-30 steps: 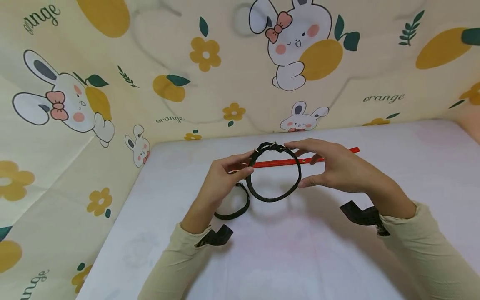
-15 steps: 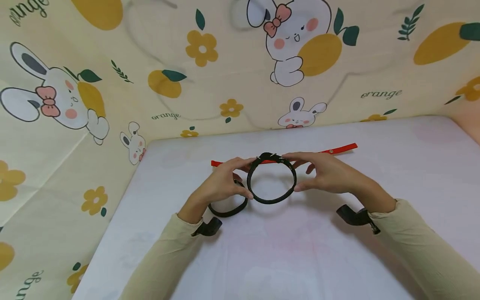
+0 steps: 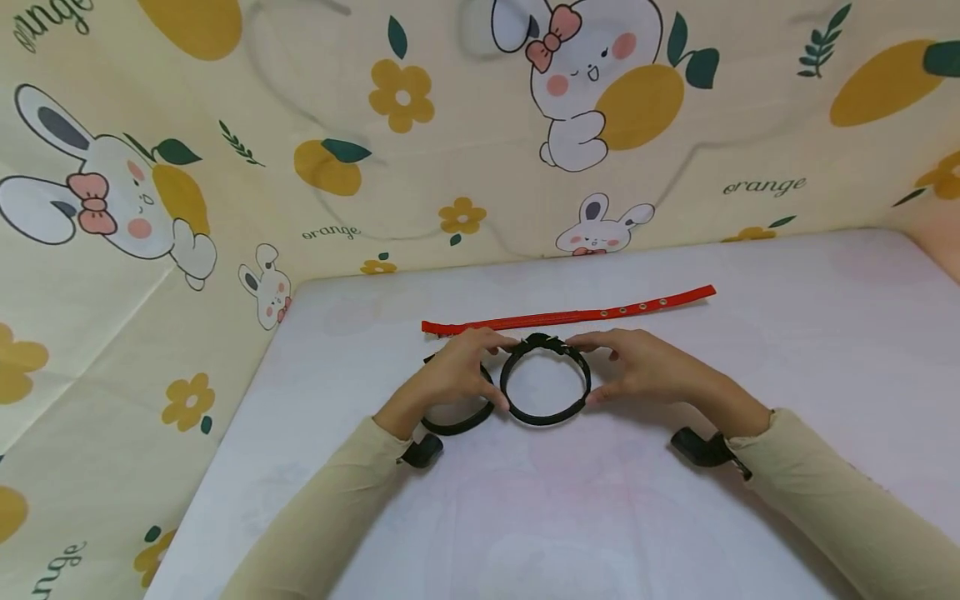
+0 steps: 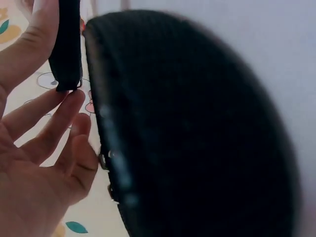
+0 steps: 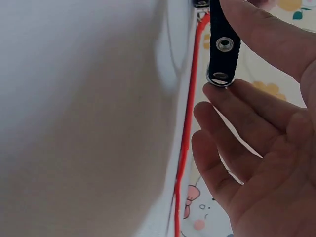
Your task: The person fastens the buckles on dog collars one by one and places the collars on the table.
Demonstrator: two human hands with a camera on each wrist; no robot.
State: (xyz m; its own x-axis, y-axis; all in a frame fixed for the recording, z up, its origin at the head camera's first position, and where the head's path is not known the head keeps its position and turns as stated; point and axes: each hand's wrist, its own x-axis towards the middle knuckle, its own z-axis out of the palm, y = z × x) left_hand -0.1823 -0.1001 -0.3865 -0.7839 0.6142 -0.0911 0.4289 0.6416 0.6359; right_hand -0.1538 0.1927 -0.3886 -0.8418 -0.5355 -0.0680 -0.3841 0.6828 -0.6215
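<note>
A black collar [image 3: 546, 420], buckled into a ring, stands between my two hands near the middle of the table. My left hand [image 3: 459, 368] grips its left side, fingers at the top by the buckle and thumb low. On the opposite side my right hand [image 3: 648, 367] holds it the same way. Metal eyelets show on the strap [image 5: 224, 29] in the right wrist view. A second black collar [image 3: 457, 430], also in a loop, is partly hidden behind my left hand and wrist. It looms large and blurred as a dark band [image 4: 192, 123] in the left wrist view.
Beyond the hands a red collar [image 3: 555, 318] lies stretched out, its eyelets toward the right. The white tabletop [image 3: 555, 517] ends at a cloth backdrop [image 3: 495, 150] printed with rabbits and oranges, which also runs along the left side.
Both hands have lowered the black collar toward me and the tabletop. The red collar, earlier partly covered by the hands and ring, now shows along its length.
</note>
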